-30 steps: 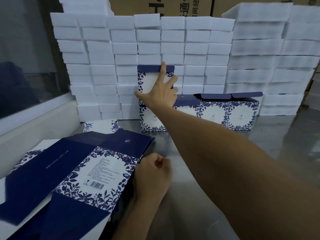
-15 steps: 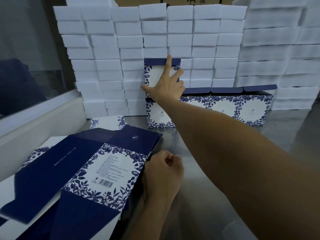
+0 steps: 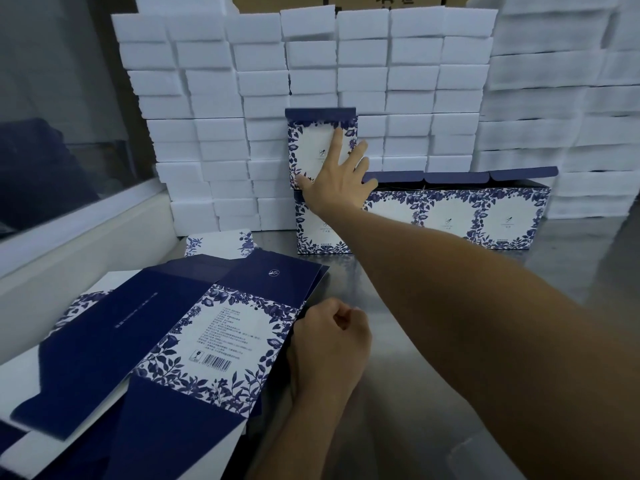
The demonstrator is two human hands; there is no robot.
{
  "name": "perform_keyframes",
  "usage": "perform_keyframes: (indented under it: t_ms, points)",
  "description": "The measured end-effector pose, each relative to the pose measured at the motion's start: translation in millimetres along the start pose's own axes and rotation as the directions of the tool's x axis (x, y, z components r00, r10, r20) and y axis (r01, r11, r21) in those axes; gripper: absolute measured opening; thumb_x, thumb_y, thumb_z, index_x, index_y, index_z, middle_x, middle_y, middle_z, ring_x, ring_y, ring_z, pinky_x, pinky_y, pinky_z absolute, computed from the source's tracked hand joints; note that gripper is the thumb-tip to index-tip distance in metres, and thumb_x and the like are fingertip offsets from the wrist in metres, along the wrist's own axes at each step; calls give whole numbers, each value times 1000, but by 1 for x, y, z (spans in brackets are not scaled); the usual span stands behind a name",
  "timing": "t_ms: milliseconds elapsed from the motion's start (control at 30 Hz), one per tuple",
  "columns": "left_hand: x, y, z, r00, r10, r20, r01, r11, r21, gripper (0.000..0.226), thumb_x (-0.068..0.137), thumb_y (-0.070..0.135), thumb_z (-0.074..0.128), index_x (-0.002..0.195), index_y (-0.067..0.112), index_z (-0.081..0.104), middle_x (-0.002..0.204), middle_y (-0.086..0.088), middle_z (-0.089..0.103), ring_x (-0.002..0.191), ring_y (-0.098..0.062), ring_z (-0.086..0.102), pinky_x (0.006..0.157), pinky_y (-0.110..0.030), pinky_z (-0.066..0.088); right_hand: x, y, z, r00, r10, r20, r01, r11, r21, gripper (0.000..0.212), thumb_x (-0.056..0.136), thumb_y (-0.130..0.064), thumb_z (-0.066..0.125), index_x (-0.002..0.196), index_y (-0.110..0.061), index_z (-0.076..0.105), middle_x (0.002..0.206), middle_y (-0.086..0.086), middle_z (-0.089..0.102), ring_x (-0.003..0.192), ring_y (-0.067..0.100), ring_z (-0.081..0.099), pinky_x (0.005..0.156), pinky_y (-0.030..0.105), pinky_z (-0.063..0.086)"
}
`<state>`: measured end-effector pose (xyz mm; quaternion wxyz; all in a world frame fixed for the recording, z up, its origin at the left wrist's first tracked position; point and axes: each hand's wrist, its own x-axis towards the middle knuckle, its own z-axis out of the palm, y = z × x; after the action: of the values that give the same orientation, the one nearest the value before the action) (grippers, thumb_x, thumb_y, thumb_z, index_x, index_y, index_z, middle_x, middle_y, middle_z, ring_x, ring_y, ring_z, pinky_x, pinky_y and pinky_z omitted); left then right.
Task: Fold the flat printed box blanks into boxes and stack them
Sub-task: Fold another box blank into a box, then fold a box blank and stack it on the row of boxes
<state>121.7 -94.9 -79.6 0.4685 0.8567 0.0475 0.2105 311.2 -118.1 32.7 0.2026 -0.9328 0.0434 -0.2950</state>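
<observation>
Right hand (image 3: 337,183) steadies the upper folded box (image 3: 311,147) on the stack.

Its straight fingers (image 3: 336,142) press that box's printed front, against the white foam blocks (image 3: 363,81). Nearer than the stack, the curled left hand (image 3: 325,344) rests on the steel worktop (image 3: 398,427), touching the flat blanks (image 3: 194,341).

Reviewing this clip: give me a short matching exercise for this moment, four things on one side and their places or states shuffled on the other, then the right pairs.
Things:
1. right hand
2. left hand
3. top folded box
4. flat blanks

States:
A. curled into a fist at the edge of the blanks
B. lying spread in a pile at the near left
C. fingers straight, pressed on the front of a box
D. standing on another folded box, against the white foam blocks

Pairs: 1-C, 2-A, 3-D, 4-B
</observation>
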Motion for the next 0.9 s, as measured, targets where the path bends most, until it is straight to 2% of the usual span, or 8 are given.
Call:
perform_keyframes:
  t_ms: [67, 200, 433, 567, 733, 900]
  points:
    - [0, 0, 0, 1000, -10, -2, 10, 1000, 0, 22, 86, 32, 58, 65, 26, 57, 64, 10, 63, 62, -5, 59, 53, -22, 39, -1, 4, -3, 1000, -20, -10, 20, 999, -25, 99, 94, -60, 54, 159, -23, -12, 165, 18, -8, 151, 39, 8, 112, 59, 23]
    - [-1, -2, 0, 999, -33, 5, 33, 999, -24, 23, 84, 33, 58, 64, 22, 59, 56, 10, 60, 57, -9, 58, 53, -22, 39, -5, 11, -14, 998, -59, -17, 59, 998, -28, 88, 97, -53, 49, 159, -20, -3, 166, 16, -6, 151, 38, 7, 112, 61, 22]
    - [-4, 1, -3, 1000, -22, 1, 22, 1000, -22, 24, 84, 29, 61, 62, 18, 58, 54, 7, 59, 58, -15, 58, 56, -27, 46, -50, 42, -35, 973, -214, -87, 208, 976, -68, 62, 96, -43, 49, 148, -20, 26, 156, 11, 21, 134, 35, 33, 103, 55, 33]
    - [-8, 2, -5, 999, -26, 26, 26, 999, -28, 26, 85, 29, 62, 62, 17, 58, 53, 7, 60, 58, -19, 60, 62, -34, 52, -75, 65, -45, 978, -199, -64, 196, 979, -53, 60, 96, -42, 50, 148, -20, 27, 153, 11, 25, 132, 36, 35, 101, 53, 33]
    - [-11, 6, -7, 998, -23, 55, 24, 1000, -13, 22, 84, 29, 62, 66, 17, 62, 58, 4, 65, 68, -22, 67, 71, -40, 55, -103, 91, -62, 979, -199, -41, 200, 979, 25, 59, 96, -40, 51, 147, -22, 29, 150, 11, 27, 127, 36, 40, 99, 52, 35]
    - [-15, 9, -8, 997, 70, 33, -72, 996, 60, 26, 86, 27, 63, 61, 19, 58, 51, 11, 60, 58, -16, 60, 63, -33, 52, -133, 123, -70, 981, -190, -36, 193, 975, 106, 58, 93, -38, 56, 143, -22, 32, 146, 11, 30, 119, 36, 47, 94, 51, 45]
